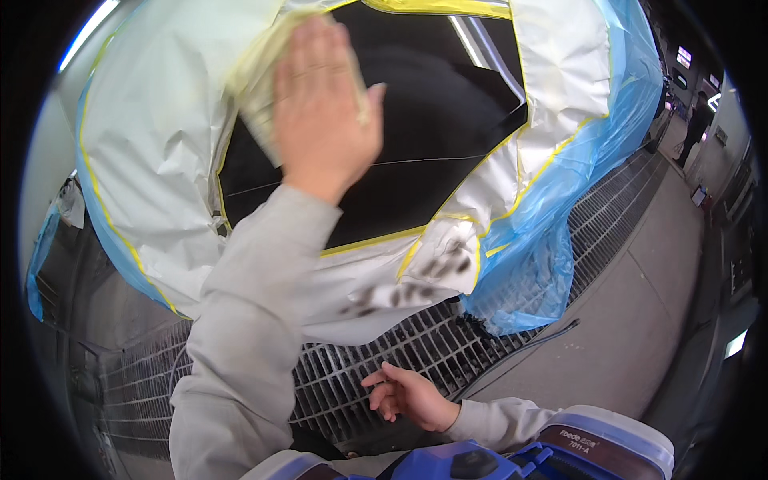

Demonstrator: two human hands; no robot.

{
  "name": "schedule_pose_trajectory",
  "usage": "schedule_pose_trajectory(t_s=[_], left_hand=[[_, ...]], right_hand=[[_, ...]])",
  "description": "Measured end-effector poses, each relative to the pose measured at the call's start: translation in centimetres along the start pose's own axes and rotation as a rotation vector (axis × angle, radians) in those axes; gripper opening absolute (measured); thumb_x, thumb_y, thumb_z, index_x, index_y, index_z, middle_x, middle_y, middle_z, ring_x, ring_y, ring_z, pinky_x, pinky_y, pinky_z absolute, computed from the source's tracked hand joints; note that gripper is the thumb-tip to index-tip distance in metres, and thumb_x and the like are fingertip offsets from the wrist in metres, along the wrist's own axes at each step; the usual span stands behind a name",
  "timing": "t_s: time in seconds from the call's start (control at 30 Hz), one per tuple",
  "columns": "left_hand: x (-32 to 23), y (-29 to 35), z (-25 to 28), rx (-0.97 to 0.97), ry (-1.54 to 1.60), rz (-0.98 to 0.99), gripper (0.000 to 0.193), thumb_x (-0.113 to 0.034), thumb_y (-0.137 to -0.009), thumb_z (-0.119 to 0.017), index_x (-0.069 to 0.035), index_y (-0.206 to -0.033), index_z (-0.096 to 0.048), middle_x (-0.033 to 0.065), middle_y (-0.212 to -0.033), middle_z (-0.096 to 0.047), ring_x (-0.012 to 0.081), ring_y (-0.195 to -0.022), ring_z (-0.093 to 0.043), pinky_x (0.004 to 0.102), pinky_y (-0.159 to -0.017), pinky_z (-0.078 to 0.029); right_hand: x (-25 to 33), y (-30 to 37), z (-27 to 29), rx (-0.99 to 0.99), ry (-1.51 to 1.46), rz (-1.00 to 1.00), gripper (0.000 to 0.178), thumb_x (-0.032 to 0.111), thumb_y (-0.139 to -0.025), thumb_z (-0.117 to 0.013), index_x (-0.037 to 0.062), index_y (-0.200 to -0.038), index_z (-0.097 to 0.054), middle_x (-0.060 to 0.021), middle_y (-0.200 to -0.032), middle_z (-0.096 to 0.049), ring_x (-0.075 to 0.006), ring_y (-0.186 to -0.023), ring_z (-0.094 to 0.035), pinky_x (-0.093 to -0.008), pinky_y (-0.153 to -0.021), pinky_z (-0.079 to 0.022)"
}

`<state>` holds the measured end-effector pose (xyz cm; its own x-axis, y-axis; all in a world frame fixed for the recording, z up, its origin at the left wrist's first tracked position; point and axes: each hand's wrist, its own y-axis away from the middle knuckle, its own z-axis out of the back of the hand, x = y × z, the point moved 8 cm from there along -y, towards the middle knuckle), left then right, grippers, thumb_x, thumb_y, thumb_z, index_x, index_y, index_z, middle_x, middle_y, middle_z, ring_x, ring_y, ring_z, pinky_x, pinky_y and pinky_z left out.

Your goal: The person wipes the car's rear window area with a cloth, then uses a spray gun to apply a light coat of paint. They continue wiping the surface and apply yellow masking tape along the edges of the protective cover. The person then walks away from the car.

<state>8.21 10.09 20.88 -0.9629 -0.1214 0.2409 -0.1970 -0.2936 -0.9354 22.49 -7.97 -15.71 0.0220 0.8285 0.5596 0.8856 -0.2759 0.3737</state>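
Observation:
My left hand [324,112] lies flat, fingers stretched out, over a pale yellow tack cloth [254,86], holding it against a glossy black car body panel [432,184]. The cloth spreads past the fingers on the left and at the top. My right hand [408,398] hangs low above the floor grating, apart from the panel. Its fingers are loosely curled and spread, with nothing in them. White masking paper [160,160] edged with yellow tape [372,242] frames the black panel. A thin pale line crosses the panel.
Blue plastic film [524,280] drapes down on the right. Dark smudges mark the lower paper. Metal floor grating [360,384] runs below, with a hose [520,350] beside it. A respirator mask [472,462] shows at the bottom edge. A person [698,128] stands far right.

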Motion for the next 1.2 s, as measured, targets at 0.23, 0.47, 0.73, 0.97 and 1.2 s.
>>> schedule_pose_trajectory(t_s=[0.23,0.47,0.73,0.97,1.2], left_hand=[[-12.6,-3.8,-5.7,-0.038,0.227,-0.152,0.077,-0.042,-0.103,-0.065,0.003,-0.162,-0.048,0.0197,-0.175,-0.041,0.0335,-0.166,-0.032,0.0473,-0.137,-0.022],[-6.5,-1.4,-3.1,-0.007,0.341,-0.322,0.072,-0.031,-0.101,-0.070,-0.001,-0.163,-0.049,0.0169,-0.173,-0.046,0.0327,-0.163,-0.039,0.0476,-0.133,-0.030],[1.2,1.3,4.5,0.091,-0.012,0.016,0.076,-0.027,-0.101,-0.067,0.000,-0.167,-0.044,0.0221,-0.173,-0.043,0.0414,-0.162,-0.037,0.0543,-0.133,-0.027],[-0.9,1.7,0.5,0.145,0.093,-0.176,0.065,-0.032,-0.107,-0.058,0.016,-0.150,-0.053,0.0311,-0.164,-0.051,0.0418,-0.158,-0.044,0.0452,-0.133,-0.030],[4.7,9.4,5.7,0.099,-0.019,0.148,0.082,-0.027,-0.097,-0.071,0.000,-0.168,-0.042,0.0196,-0.177,-0.038,0.0400,-0.164,-0.034,0.0503,-0.131,-0.033]], right_hand=[[0.9,-1.9,-0.6,0.075,0.154,0.068,0.055,0.048,-0.120,-0.040,0.0019,-0.131,-0.069,-0.0077,-0.095,-0.077,-0.0158,-0.071,-0.067,-0.0300,-0.066,-0.052],[0.4,-1.1,0.0,0.086,0.114,0.022,0.058,0.051,-0.119,-0.042,0.0012,-0.134,-0.069,-0.0057,-0.093,-0.077,-0.0139,-0.069,-0.068,-0.0271,-0.063,-0.052],[0.3,0.4,2.0,0.049,0.149,0.000,0.057,0.047,-0.119,-0.042,-0.0006,-0.137,-0.067,-0.0064,-0.095,-0.077,-0.0141,-0.073,-0.069,-0.0270,-0.066,-0.052],[0.0,-0.1,0.3,0.100,0.282,-0.035,0.056,0.045,-0.119,-0.042,-0.0027,-0.138,-0.066,-0.0096,-0.099,-0.076,-0.0160,-0.076,-0.070,-0.0290,-0.070,-0.053],[0.7,1.4,0.9,0.089,0.293,0.028,0.052,0.044,-0.120,-0.044,0.0006,-0.139,-0.067,-0.0057,-0.100,-0.077,-0.0132,-0.078,-0.071,-0.0264,-0.070,-0.052]])
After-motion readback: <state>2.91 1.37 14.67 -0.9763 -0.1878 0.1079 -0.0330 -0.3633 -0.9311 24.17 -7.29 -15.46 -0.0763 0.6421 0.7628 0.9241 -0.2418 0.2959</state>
